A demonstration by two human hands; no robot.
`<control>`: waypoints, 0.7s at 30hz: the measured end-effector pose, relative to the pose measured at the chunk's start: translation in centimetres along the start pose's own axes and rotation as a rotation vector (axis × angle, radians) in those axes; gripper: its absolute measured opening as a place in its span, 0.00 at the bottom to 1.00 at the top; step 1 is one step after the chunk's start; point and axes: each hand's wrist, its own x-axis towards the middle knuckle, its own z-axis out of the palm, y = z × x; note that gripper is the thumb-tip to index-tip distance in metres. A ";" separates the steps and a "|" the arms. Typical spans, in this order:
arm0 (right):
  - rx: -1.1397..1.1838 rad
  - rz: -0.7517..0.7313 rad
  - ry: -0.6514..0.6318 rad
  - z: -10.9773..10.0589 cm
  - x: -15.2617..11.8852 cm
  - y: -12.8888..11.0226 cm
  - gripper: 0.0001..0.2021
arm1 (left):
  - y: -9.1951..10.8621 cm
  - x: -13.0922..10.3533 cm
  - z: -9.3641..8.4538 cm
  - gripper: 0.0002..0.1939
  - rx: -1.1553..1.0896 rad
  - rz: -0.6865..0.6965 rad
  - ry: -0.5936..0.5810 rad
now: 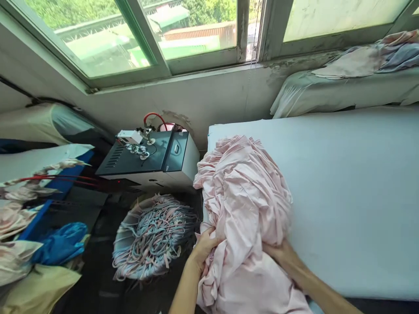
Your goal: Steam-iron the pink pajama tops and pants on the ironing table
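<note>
We clamp the fingers of our left hand [205, 247] on pink fabric [244, 196], heaped from centre to bottom edge, our right hand [280, 253] touching its right side, fingers hidden so we cannot tell their state, white table [350, 196] at right.

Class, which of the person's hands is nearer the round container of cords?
Left. The left hand grips the left side of the pink cloth, just right of the container; the right hand is farther right, at the cloth's opposite side.
</note>
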 end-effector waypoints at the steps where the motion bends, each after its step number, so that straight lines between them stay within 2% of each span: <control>1: 0.091 -0.004 -0.097 1.5 -0.1 -0.2 0.29 | 0.0 -0.2 -0.1 0.33 -0.016 -0.022 -0.008; 2: 0.154 -0.010 -0.163 2.4 -0.4 -0.4 0.27 | 0.0 -0.4 -0.2 0.32 0.001 -0.035 0.020; 4: 0.159 -0.011 -0.209 2.4 -0.9 -0.7 0.28 | 0.0 -0.6 0.0 0.28 0.109 -0.015 0.134; 6: 0.025 0.001 -0.209 0.1 -1.4 -0.3 0.30 | -0.1 -0.8 -0.1 0.25 0.220 0.040 0.207; 8: -0.137 0.003 -0.161 -3.5 -1.6 0.8 0.31 | 0.0 -1.9 -1.3 0.24 0.258 0.093 0.248; 9: -0.198 0.000 -0.109 -5.5 -1.7 1.7 0.31 | 0.0 -3.0 -2.4 0.24 0.263 0.092 0.288; 11: -0.277 0.014 0.027 -9.5 -1.9 3.6 0.29 | 0.2 -6.6 -5.1 0.21 0.287 0.019 0.438; 13: -0.318 0.049 0.135 -12.9 -2.2 5.4 0.25 | 0.6 -11.7 -7.2 0.17 0.236 -0.026 0.609; 14: -0.337 0.062 0.166 -14.2 -2.3 6.1 0.23 | 0.8 -14.6 -7.5 0.17 0.155 -0.002 0.668; 16: -0.379 0.045 0.196 -15.8 -2.2 6.8 0.22 | 1.5 -20.2 -6.3 0.22 -0.066 0.146 0.725; 18: -0.388 -0.059 0.127 -15.6 -2.0 6.4 0.22 | 2.2 -24.5 -3.1 0.28 -0.198 0.328 0.765; 21: -0.285 -0.329 -0.240 -13.4 -3.0 3.1 0.21 | 2.3 -28.7 3.2 0.31 -0.210 0.514 0.871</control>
